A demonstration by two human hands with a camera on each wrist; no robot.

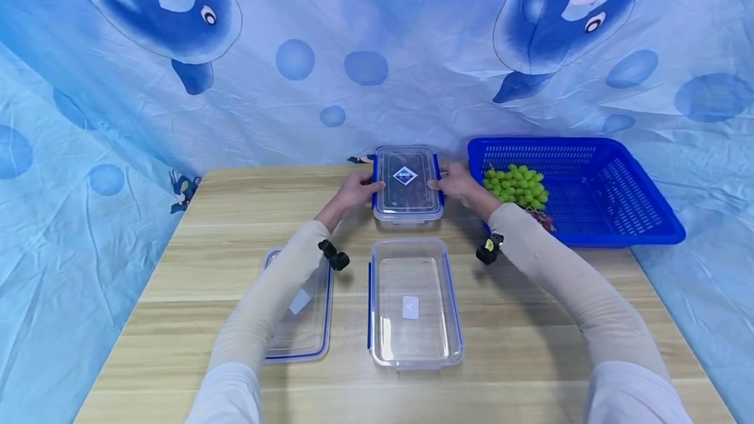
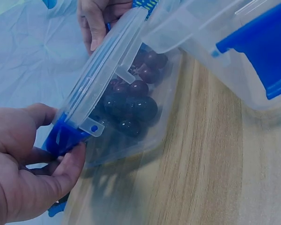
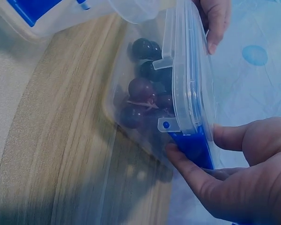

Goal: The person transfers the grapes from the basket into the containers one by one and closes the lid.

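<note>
At the back of the table is a clear lidded food container [image 1: 406,200] with blue side clips and a diamond-shaped label. My left hand [image 1: 355,190] holds its left side, thumb on the lid, fingers around the blue clip [image 2: 64,137]. On the opposite side my right hand [image 1: 458,183] grips likewise, fingers at the other clip [image 3: 195,149]. Dark red grapes [image 2: 131,105] show through the container's wall in both wrist views. Nearer to me stands an open clear container [image 1: 412,345] without a lid, a small white label on its bottom.
A clear lid [image 1: 297,339] with a blue seal lies on the left, partly under my left forearm. A blue basket [image 1: 601,239] stands at the back right with green grapes [image 1: 518,183] and some red grapes [image 1: 543,220]. A dolphin-printed curtain [image 1: 412,110] hangs behind the table.
</note>
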